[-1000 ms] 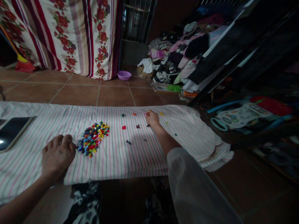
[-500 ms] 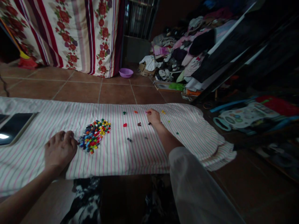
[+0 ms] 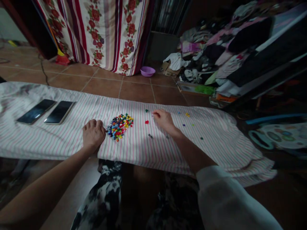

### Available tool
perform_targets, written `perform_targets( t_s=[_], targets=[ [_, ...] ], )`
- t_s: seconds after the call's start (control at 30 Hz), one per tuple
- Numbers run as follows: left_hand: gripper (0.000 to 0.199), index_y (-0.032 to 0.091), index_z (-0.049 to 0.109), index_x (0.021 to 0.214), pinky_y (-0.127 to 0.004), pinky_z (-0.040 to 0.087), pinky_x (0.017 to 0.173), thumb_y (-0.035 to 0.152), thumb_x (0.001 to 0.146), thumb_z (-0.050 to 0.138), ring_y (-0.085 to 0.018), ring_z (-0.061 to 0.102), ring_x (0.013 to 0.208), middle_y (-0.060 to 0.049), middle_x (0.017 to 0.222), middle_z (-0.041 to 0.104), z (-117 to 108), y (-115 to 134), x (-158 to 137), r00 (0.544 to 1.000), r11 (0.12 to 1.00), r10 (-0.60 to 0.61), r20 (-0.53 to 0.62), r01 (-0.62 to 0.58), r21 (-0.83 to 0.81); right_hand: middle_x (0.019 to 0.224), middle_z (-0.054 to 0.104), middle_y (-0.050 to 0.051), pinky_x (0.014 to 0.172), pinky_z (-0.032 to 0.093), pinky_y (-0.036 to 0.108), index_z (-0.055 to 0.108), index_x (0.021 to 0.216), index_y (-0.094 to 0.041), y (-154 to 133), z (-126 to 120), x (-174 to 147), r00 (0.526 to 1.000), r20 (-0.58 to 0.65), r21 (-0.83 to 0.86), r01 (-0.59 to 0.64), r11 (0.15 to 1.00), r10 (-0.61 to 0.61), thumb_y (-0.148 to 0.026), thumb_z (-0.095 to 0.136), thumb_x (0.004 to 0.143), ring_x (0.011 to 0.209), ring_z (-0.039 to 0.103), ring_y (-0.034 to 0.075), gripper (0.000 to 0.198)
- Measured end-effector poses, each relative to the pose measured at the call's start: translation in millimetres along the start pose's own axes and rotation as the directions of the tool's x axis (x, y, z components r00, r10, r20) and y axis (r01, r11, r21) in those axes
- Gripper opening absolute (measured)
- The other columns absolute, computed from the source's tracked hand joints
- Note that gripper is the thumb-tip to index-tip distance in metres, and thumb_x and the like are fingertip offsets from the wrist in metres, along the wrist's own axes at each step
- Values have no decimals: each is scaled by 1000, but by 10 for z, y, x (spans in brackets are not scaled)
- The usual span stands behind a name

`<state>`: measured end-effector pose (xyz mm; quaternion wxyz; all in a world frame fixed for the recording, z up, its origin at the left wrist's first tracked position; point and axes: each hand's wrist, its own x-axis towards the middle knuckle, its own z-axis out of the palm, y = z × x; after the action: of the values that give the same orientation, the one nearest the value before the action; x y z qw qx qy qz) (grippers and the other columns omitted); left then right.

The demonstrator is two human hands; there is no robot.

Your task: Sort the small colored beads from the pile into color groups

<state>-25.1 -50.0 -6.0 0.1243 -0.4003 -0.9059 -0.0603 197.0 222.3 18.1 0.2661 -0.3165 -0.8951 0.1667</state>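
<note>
left hand: left of bead pile, grip unclear | right hand: right of pile, fingers gathered, contents unclear | best kept above red pieces

We cannot read any text, brand, number or sign here. On the flat phone with dark glossy screen, and on the second, pale-edged phone with dark screen, we can make out no letters. The brown cardboard box and the white toy panel with coloured ovals are too dim and small for us to read any marking.
</note>
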Motion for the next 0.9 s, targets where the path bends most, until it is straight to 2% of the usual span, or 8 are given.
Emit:
perform_targets(
  t_s=[0.1,0.23,0.33,0.43,0.57,0.73,0.9],
  targets=[
    [34,18,58,109,-41,36,85,30,93,31,-29,51,106,-13,112,57,11,-3,-1,1000,1000,2,-2,-2,-3,89,69,4,80,46,28,71,90,-20,-369,167,-132,986,124,84,100,991,-110,-10,54,83,86,63,17,21],
    [33,17,58,109,-41,35,86,29,93,32,-29,49,106,-14,111,57,20,-6,7,1000,1000,-3,-5,3,-17,91,69,4,79,46,27,72,96,-20,-743,415,-296,944,259,154,170,973,-206,-10,55,86,83,62,15,22],
    [33,17,59,108,-42,35,88,29,93,32,-30,48,108,-14,111,57,30,-7,14,1000,999,-4,-18,4,-33,91,67,4,77,46,27,72,96,-20,-907,579,-380,915,311,178,210,961,-258,-11,56,88,83,61,15,20],
    [33,17,59,108,-42,35,88,29,93,32,-30,48,108,-14,110,57,35,-7,16,1000,999,-3,-17,2,-44,95,65,4,80,46,27,72,98,-20,-1006,700,-424,903,310,201,242,949,-296,-11,57,88,88,61,15,21],
    [34,17,59,107,-42,34,88,29,93,31,-30,47,108,-14,109,56,35,-8,9,1000,999,2,-22,-3,-51,93,62,4,81,46,27,73,98,-20,-1095,790,-422,904,309,184,248,951,-296,-11,56,89,88,59,16,22],
    [34,16,58,109,-43,33,89,29,93,30,-31,46,109,-15,109,55,42,-16,2,1000,997,11,-22,-13,-72,97,58,3,83,46,28,73,103,-23,-1200,826,-356,919,317,141,200,970,-235,-12,54,90,89,58,16,26],
    [34,16,58,108,-43,33,90,29,93,30,-31,46,110,-15,111,55,36,-15,4,1000,998,8,-16,-9,-67,100,57,3,87,45,28,73,106,-25,-1303,845,-315,898,388,99,183,978,-207,-14,56,90,94,58,16,26]
  ],
)
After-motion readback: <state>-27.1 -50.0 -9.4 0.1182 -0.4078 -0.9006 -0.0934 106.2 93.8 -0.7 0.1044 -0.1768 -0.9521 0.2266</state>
